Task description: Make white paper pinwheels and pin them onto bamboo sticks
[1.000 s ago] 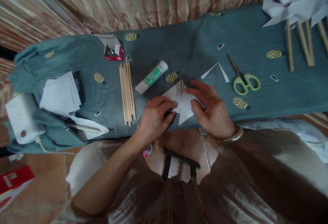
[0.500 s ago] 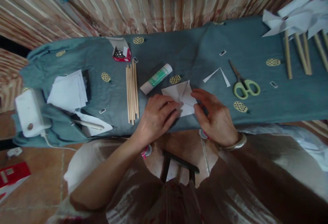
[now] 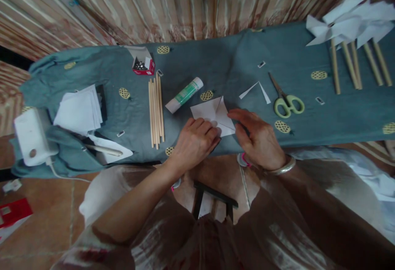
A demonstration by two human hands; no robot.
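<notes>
A small white square of paper (image 3: 203,108) with lines running in from its corners lies near the front edge of the cloth-covered table. My left hand (image 3: 196,140) bears on its near left part, fingers curled and closed together over the edge. Part of the sheet is hidden under that hand. At the paper's right side is my right hand (image 3: 261,140), a bangle on its wrist; its thumb and forefinger are apart, the fingertips at the paper's edge. Just beyond the paper lies a glue stick (image 3: 185,94). Green-handled scissors (image 3: 288,105) rest to the right.
Several wooden sticks (image 3: 156,113) lie left of the glue stick. Behind them stands an open red box (image 3: 143,67) of metal pins. Stacked paper (image 3: 78,109) and a white power block (image 3: 33,136) are far left. Paper pinwheels (image 3: 342,25) lie far right; thin paper strips (image 3: 263,93) lie by the scissors.
My left hand's fingers have curled in more and drawn closer to the near edge of the paper. My right hand stays at the right side. The whole view has shifted slightly.
</notes>
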